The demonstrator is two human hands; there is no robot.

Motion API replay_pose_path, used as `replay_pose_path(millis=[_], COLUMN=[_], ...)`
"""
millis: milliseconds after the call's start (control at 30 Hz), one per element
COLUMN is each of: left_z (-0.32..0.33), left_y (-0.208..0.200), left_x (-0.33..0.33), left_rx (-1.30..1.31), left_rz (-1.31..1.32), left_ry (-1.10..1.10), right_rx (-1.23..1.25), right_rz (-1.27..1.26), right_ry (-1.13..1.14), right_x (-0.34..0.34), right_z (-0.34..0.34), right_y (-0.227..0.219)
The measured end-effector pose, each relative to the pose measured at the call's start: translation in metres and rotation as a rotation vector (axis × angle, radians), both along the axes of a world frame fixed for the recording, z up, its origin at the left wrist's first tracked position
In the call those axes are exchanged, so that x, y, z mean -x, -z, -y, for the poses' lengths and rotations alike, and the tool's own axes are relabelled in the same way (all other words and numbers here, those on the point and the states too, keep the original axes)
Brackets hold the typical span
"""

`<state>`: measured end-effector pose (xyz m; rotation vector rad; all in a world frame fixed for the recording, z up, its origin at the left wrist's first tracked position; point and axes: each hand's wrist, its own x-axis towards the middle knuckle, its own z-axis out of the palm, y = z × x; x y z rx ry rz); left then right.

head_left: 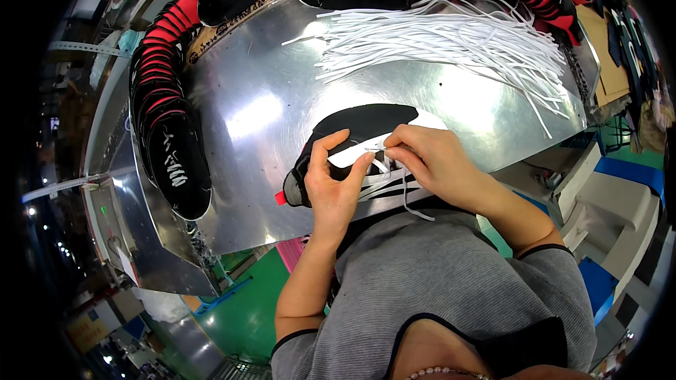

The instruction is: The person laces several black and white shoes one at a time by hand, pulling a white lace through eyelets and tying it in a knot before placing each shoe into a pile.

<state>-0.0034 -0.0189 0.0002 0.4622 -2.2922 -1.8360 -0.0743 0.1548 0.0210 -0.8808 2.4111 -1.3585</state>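
A black and white shoe upper [366,119] with a small red tab lies near the front edge of the metal table, close to my body. My left hand [332,193] grips it, index finger along its white edge and thumb by the lacing strip. At the eyelets, the thumb and fingers of my right hand [438,163] are pinched together on a white shoelace [406,195]. One end of that lace dangles over the upper toward the table edge. The fingertips hide exactly where the lace enters the eyelet.
A heap of loose white shoelaces [436,46] spreads over the far side of the shiny metal table [243,197]. Nested black and red shoe uppers [163,77] line the left edge, with more along the back. To the right stands a beige and blue structure [609,204].
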Motion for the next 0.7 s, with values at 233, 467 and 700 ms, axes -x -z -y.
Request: replay_pose_path(millis=[233, 467, 700], left_z=[-0.005, -0.002, -0.004], left_y=[0.004, 0.004, 0.003], left_x=[-0.005, -0.003, 0.007], left_rx=[0.043, -0.029, -0.187], left_rz=[-0.061, 0.033, 0.099], left_ry=[0.004, 0.058, 0.085], right_rx=[-0.201, -0.16, -0.047], right_rz=[-0.305, -0.261, 0.165], right_ry=[-0.121, -0.074, 0.065], right_x=[0.006, 0.011, 0.01], right_z=[0.013, 0.021, -0.03], right_y=[0.01, 0.019, 0.003])
